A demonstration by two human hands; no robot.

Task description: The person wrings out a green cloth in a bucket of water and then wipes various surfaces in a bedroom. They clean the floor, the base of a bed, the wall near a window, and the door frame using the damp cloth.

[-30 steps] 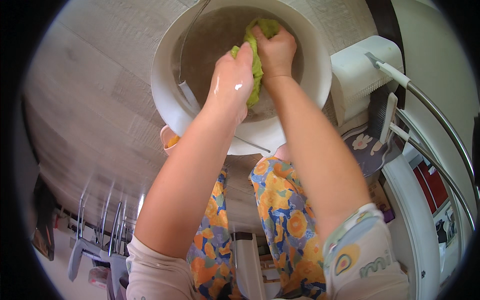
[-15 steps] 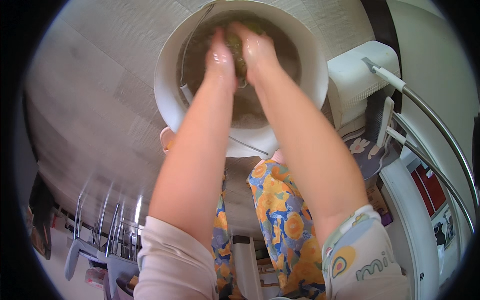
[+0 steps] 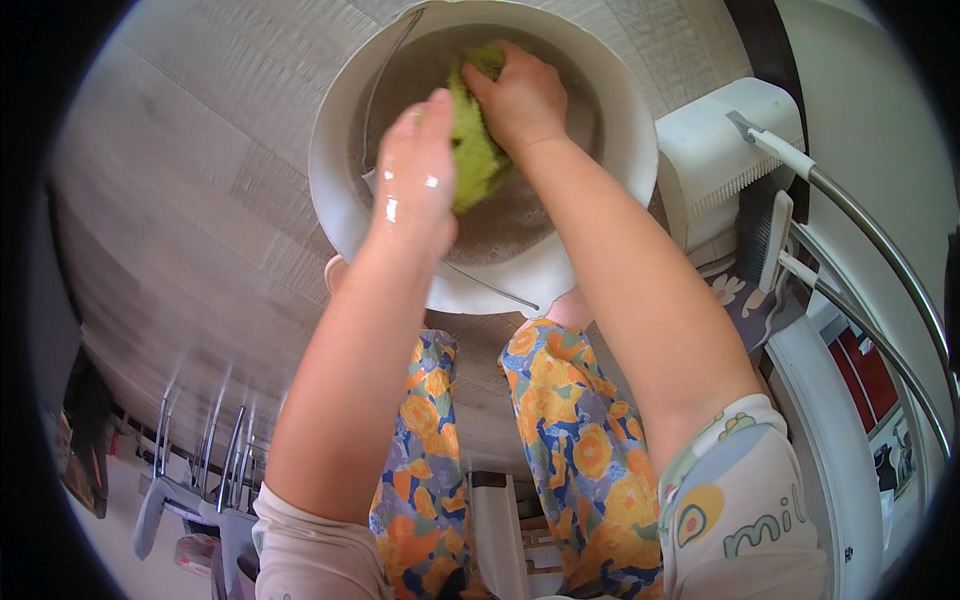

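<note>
Grip: the right hand (image 3: 522, 100) is clenching the top of a green cloth (image 3: 473, 150); the left hand (image 3: 420, 170) is pressing flat against the cloth's left side, fingers extended and wet, so both are grasping it between them.
Cloth: it is sitting in the upper middle of the frame, lifted partly clear of the murky water; half a second ago it was pushed under and barely showing, and a second ago it was bunched higher between the hands.
Change: the hands are coming back up after a downward plunge; to my eye that is one stroke of a repeated scrub or squeeze, with the washing in mid-course.
Basin: a white round basin (image 3: 335, 190) is holding the grey water; a thin wire bail is lying across its lower rim.
Floor: pale wood-look floor (image 3: 190, 200) is filling the upper left.
Surroundings: a white brush-like block (image 3: 715, 160) is standing at the upper right; flowered trousers (image 3: 565, 430) are showing at lower centre.
</note>
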